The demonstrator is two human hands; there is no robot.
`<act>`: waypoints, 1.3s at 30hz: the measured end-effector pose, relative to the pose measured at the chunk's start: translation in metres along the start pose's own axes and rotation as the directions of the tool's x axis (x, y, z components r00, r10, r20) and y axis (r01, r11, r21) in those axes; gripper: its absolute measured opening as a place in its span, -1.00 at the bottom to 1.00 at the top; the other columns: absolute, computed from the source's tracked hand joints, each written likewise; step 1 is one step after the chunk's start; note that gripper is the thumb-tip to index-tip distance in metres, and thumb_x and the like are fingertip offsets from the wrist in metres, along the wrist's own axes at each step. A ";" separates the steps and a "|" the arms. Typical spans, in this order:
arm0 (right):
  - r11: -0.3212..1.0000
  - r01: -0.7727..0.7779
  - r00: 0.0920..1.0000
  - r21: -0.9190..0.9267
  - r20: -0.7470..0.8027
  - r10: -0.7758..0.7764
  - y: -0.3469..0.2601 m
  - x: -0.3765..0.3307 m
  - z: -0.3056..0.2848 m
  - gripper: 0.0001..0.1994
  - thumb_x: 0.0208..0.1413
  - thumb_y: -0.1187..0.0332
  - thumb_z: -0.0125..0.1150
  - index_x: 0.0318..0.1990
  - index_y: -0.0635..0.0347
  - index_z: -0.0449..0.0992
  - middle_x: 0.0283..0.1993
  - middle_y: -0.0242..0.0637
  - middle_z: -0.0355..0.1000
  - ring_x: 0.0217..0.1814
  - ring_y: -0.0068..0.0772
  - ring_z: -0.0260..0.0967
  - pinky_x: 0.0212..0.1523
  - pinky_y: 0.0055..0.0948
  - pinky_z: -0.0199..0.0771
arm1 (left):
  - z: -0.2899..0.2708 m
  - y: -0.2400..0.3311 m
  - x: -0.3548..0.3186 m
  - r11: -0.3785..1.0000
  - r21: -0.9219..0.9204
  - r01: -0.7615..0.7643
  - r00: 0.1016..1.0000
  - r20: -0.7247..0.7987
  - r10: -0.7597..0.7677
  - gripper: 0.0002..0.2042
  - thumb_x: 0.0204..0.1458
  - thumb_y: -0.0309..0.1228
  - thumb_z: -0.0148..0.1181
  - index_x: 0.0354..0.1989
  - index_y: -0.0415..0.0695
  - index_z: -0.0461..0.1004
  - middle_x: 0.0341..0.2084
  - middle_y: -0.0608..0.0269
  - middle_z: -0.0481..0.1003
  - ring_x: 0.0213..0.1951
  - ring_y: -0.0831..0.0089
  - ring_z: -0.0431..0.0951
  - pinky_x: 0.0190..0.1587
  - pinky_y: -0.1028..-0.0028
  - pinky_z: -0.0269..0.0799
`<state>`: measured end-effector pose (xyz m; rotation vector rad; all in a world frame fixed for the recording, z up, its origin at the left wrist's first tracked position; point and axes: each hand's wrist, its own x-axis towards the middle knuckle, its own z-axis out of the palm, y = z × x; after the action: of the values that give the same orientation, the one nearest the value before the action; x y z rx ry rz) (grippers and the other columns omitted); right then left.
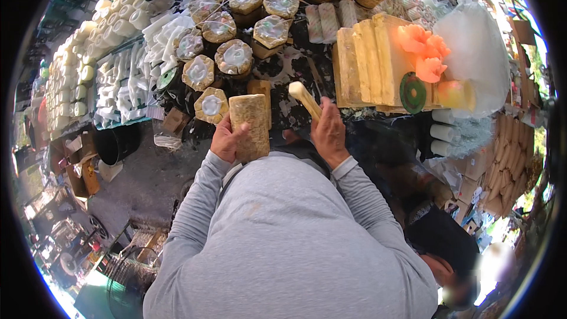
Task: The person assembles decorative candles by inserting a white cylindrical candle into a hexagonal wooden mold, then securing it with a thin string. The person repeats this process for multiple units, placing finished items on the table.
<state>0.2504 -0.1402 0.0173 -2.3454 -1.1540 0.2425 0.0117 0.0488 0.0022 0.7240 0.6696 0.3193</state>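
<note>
1. Tan, rough-faced rectangular mould block [250, 127] stands upright at the near edge of the dark, splattered workbench [283, 65], right in front of the person's grey-sleeved body.
2. Left hand [226, 140] is curled round the block's left side, fingers on the face, holding it steady.
3. Right hand [328, 132] is closed in a fist on a pale cream stick-like handle [305, 99] that juts up and away, just right of the block; its working end I cannot make out.
4. My read: this looks like tapping or working the block. It would go best with the left-hand fingers kept off the top edge, the block square on the bench, and short, controlled strokes so it doesn't tip toward the lap.
5. Behind the block, a cluster of tan octagonal moulds with whitish, glossy centres [234, 56] fills the bench.
6. Right of the block, tall yellow-tan slab moulds [367, 62] stand together, with orange flower-shaped castings [423, 52] and a green disc [412, 92] against them.
7. Left of the block, rows of white cast pieces [127, 74] and white cylinders [88, 41] run toward the rim.
8. Below left of the block, a black bucket [117, 142] sits on the grey floor amid clutter; lower right, another person's dark-capped head [443, 239] is close by.
</note>
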 end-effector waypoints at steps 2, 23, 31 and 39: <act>0.987 -0.041 0.994 -0.158 0.089 0.056 0.005 -0.008 -0.021 -0.78 0.12 0.49 0.23 -0.08 0.25 0.44 -0.10 0.15 0.49 0.01 0.30 0.51 -0.05 0.09 0.58 | 0.002 0.003 0.011 0.978 -0.198 0.059 0.991 0.127 -0.034 -0.17 0.17 0.09 0.42 0.44 -0.22 0.27 0.11 0.05 0.59 0.01 0.22 0.69 0.09 0.18 0.66; 0.328 -0.450 0.890 0.831 0.389 0.238 -0.073 0.021 -0.098 -0.51 0.24 0.46 0.26 0.32 0.36 0.39 0.13 -0.17 0.54 0.13 -0.41 0.54 0.19 -0.37 0.56 | 0.098 0.025 0.085 0.851 -0.448 0.276 0.813 0.581 0.043 0.18 0.00 0.58 0.11 0.63 -0.03 -0.02 0.44 -0.05 0.27 0.45 0.06 0.27 0.45 -0.05 0.22; 0.381 -0.498 0.866 0.779 0.468 0.176 -0.087 0.045 -0.085 -0.54 0.31 0.37 0.25 0.30 0.38 0.41 0.12 -0.15 0.56 0.14 -0.38 0.53 0.20 -0.35 0.54 | 0.087 0.016 0.079 0.648 -0.660 0.380 0.850 0.525 0.037 -0.18 0.22 0.33 0.13 0.45 -0.06 0.38 0.34 0.04 0.48 0.33 0.03 0.50 0.42 -0.02 0.36; -0.011 -0.491 0.866 0.871 0.489 0.106 -0.047 0.044 -0.080 -0.42 0.38 0.38 0.29 0.44 0.30 0.21 0.22 -0.21 0.48 0.18 -0.43 0.52 0.17 -0.43 0.60 | 0.074 0.029 0.076 0.851 -0.461 0.250 0.942 0.318 -0.105 -0.37 0.38 0.13 0.07 0.36 -0.16 0.41 0.15 0.05 0.59 0.15 0.14 0.65 0.25 0.08 0.57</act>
<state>0.2753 -0.1118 0.1126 -1.1248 -0.1830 1.1835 0.1163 0.0694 0.0298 0.1989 0.3521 0.1959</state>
